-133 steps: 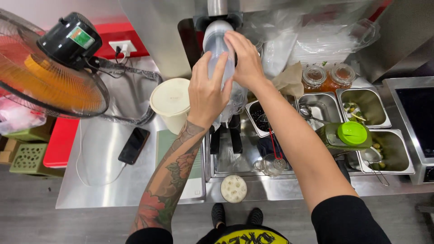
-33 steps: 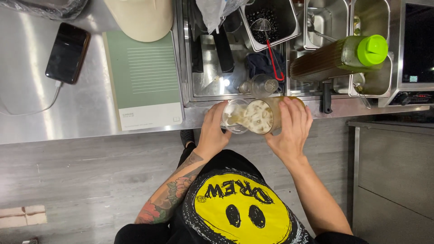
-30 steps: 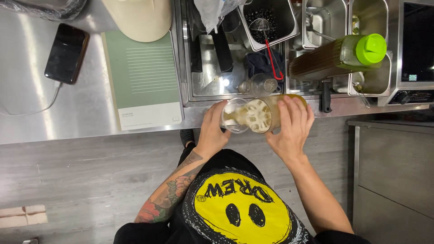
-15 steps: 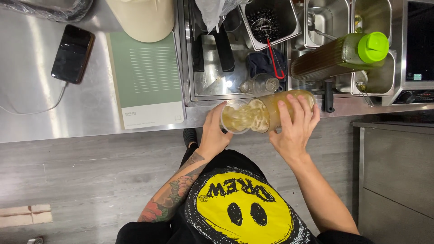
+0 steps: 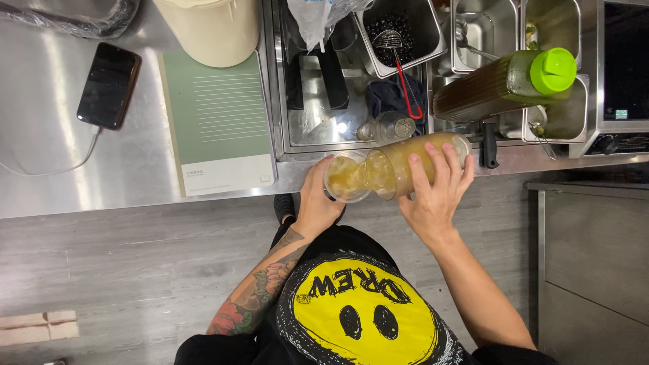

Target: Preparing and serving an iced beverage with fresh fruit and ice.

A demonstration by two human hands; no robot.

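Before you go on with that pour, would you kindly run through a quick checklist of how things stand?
1. Left hand grips the cup: ok.
2. Right hand holds the shaker tilted toward the cup: ok.
3. Shaker mouth meets cup rim: ok.
4. Spill on the counter: cannot tell.
5. Phone lies away from the pour: ok.
6. Cup fill level: cannot tell.

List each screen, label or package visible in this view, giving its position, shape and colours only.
Black smartphone: far left counter, dark rectangular screen, white cable attached.
Green rectangular scale pad: counter left of the sink, pale bottom band.
Dark machine screen: far right, black panel.
Clear plastic bag: top centre, hanging.
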